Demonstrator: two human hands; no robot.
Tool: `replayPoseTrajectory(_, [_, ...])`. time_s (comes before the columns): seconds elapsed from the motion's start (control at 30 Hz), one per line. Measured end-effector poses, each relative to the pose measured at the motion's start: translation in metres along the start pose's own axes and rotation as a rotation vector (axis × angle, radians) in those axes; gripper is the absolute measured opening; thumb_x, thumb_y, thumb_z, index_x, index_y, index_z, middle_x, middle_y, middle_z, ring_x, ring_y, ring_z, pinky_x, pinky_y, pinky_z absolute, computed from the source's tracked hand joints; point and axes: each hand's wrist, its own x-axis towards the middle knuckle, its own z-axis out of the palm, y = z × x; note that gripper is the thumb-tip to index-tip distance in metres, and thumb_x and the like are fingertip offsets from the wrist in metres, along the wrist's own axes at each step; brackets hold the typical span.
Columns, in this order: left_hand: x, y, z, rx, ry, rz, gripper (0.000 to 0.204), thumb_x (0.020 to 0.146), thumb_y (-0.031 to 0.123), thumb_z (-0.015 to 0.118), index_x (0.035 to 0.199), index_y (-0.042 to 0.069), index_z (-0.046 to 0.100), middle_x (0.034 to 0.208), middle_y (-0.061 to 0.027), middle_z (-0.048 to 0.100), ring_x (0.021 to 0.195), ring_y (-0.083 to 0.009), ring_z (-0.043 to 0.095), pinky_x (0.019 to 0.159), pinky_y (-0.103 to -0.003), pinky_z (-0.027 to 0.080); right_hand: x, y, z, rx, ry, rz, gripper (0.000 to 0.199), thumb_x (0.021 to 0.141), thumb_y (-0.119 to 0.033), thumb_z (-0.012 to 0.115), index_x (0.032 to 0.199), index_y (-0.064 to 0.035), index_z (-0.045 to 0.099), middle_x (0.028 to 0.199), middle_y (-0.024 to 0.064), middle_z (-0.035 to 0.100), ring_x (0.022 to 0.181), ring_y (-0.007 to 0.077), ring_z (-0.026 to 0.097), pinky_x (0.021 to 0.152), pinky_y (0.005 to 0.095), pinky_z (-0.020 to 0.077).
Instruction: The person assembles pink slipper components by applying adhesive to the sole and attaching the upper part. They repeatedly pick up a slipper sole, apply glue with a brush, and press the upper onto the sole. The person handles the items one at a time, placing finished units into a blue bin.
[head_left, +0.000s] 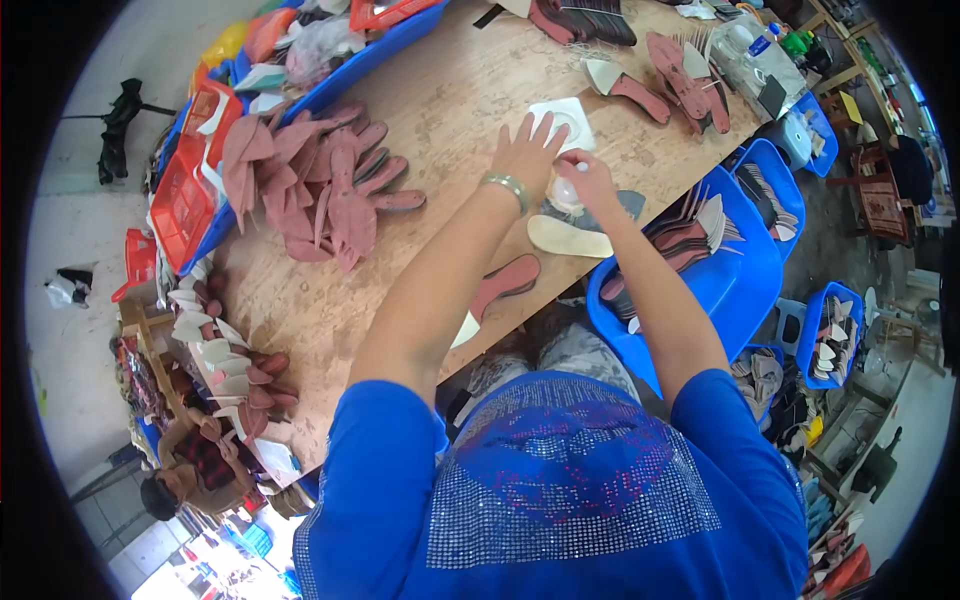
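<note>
My left hand (526, 162) lies with its fingers spread over a white square piece (575, 122) on the wooden table. Close beside it, the fingertips of my right hand (590, 186) are pinched together. A small white tip shows at that pinch, but what it belongs to is too small to tell. Below the pinch is a whitish rounded thing (565, 192), partly covered by my hand. A cream sole-shaped piece (568, 237) lies under my right wrist, next to a dark grey piece (630, 204). Nearer me rests a reddish-brown insole (512, 280) with a white end.
Reddish-brown insoles (335, 190) are heaped on the left of the table (450, 110). Blue bins (735, 270) with more soles stand against its right edge. Red baskets (190, 180) and a blue tray (370, 55) sit at the far left. Another person (195, 465) works at lower left.
</note>
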Motion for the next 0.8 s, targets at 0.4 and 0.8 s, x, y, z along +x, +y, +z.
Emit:
replayPoseTrajectory(0.4, [0.055, 0.007, 0.036, 0.004, -0.327, 0.032, 0.066, 0.094, 0.02, 0.047, 0.151, 0.026, 0.015, 0.159, -0.0016, 0.01, 0.146, -0.0243, 0.01, 0.114, -0.05, 0.023, -0.039, 0.001, -0.003, 0.237, 0.128, -0.107, 0.015, 0.084, -0.004, 0.062, 0.098, -0.004, 0.068, 0.084, 0.007, 0.066, 0.076, 0.0118, 0.058, 0.07, 0.0249, 0.0463])
replayPoseTrajectory(0.8, [0.06, -0.008, 0.033, 0.032, -0.35, 0.131, 0.084, 0.082, 0.001, 0.057, 0.151, 0.025, 0.016, 0.157, -0.0055, 0.016, 0.144, -0.0274, 0.017, 0.109, -0.05, 0.031, -0.013, -0.053, -0.023, -1.109, -0.378, -0.113, 0.014, 0.079, -0.01, 0.058, 0.086, -0.0033, 0.068, 0.084, 0.0152, 0.068, 0.081, 0.0287, 0.067, 0.071, 0.0389, 0.0531])
